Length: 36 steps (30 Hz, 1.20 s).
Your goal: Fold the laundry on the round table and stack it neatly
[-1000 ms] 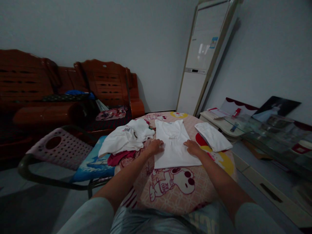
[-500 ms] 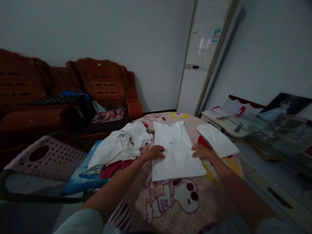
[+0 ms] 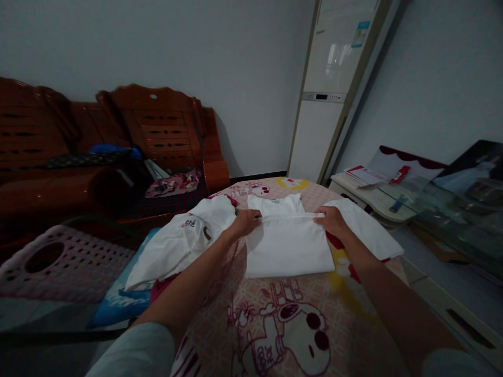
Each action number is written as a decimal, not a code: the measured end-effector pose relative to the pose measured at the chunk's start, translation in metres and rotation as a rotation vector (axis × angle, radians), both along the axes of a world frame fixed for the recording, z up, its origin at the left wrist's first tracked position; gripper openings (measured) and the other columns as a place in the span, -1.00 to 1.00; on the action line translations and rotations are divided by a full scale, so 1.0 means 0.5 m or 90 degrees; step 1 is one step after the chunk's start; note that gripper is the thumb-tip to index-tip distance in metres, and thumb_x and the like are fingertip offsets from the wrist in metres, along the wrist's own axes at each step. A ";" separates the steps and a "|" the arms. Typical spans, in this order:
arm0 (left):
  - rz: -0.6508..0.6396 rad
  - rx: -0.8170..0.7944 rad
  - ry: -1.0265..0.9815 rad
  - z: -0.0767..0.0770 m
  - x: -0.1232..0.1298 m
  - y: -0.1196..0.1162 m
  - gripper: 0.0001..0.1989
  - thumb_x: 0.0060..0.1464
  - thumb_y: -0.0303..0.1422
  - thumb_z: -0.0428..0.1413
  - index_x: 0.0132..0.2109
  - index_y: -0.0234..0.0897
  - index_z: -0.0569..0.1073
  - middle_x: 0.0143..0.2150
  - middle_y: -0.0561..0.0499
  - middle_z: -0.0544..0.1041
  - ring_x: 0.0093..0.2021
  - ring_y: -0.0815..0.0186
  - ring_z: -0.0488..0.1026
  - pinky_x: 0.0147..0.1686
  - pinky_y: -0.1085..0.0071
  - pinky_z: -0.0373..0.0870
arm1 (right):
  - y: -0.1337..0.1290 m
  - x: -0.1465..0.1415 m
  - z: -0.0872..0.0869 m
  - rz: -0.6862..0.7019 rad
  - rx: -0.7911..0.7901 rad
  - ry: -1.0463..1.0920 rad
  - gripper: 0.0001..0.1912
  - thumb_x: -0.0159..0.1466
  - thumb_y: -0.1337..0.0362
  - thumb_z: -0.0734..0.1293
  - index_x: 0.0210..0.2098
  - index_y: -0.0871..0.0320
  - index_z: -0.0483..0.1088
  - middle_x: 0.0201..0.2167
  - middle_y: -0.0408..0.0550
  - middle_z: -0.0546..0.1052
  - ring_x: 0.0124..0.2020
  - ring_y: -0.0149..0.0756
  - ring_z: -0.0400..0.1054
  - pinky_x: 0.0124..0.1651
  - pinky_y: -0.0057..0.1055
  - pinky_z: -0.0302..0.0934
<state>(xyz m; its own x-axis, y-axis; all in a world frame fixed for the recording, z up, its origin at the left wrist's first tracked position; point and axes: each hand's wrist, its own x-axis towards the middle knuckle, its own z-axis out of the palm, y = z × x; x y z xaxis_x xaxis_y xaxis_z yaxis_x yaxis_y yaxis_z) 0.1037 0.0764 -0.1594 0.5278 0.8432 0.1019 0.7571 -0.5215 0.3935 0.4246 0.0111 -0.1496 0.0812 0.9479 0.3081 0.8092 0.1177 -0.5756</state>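
A white shirt (image 3: 288, 248) lies partly folded on a round table with a pink cartoon cloth (image 3: 291, 309). My left hand (image 3: 247, 222) pinches the left end of its folded edge, and my right hand (image 3: 329, 219) pinches the right end. Beyond that edge the shirt's neck part shows flat on the cloth. Left of my left hand is a loose heap of white clothes (image 3: 184, 235) with dark red fabric under it. Beside my right hand rests a folded white garment (image 3: 367, 228), with something red beneath it.
Wooden chairs (image 3: 157, 125) with fabric on them stand at the back left. A pink woven chair (image 3: 70, 262) is at the left. Behind the table rises a white upright unit (image 3: 320, 120). A cabinet (image 3: 363, 193) with papers and a glass top stands at the right.
Both hands have moved away from me, carrying the shirt's folded edge further up over its neck part. The view has shifted slightly.
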 end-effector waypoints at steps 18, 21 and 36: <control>0.081 0.084 0.101 0.024 0.039 0.133 -0.69 0.13 -0.43 0.05 0.01 -0.31 0.52 -0.03 -0.14 0.57 0.02 0.15 0.48 0.00 0.34 0.38 | 0.167 -0.014 -0.024 -0.151 0.040 -0.021 -0.67 -0.07 0.39 0.30 -0.31 0.23 0.58 -0.34 -0.01 0.62 -0.28 -0.21 0.46 -0.21 -0.41 0.28; 0.110 0.074 0.130 0.026 0.053 0.148 -0.68 0.15 -0.43 0.02 0.03 -0.30 0.50 -0.01 -0.17 0.56 0.02 0.12 0.48 -0.01 0.29 0.39 | 0.190 -0.020 -0.035 -0.161 0.047 -0.020 -0.63 -0.04 0.40 0.26 -0.27 0.22 0.58 -0.28 0.02 0.62 -0.24 -0.20 0.46 -0.15 -0.38 0.28; 0.137 0.187 -0.092 -0.103 0.048 0.101 -0.66 0.08 -0.51 0.10 0.03 -0.35 0.44 0.12 -0.23 0.45 0.14 0.12 0.37 0.16 0.21 0.28 | 0.154 -0.061 -0.107 -0.146 0.050 -0.052 -0.51 0.09 0.34 0.23 0.01 0.19 0.47 -0.09 0.12 0.58 -0.09 -0.11 0.43 0.00 -0.26 0.29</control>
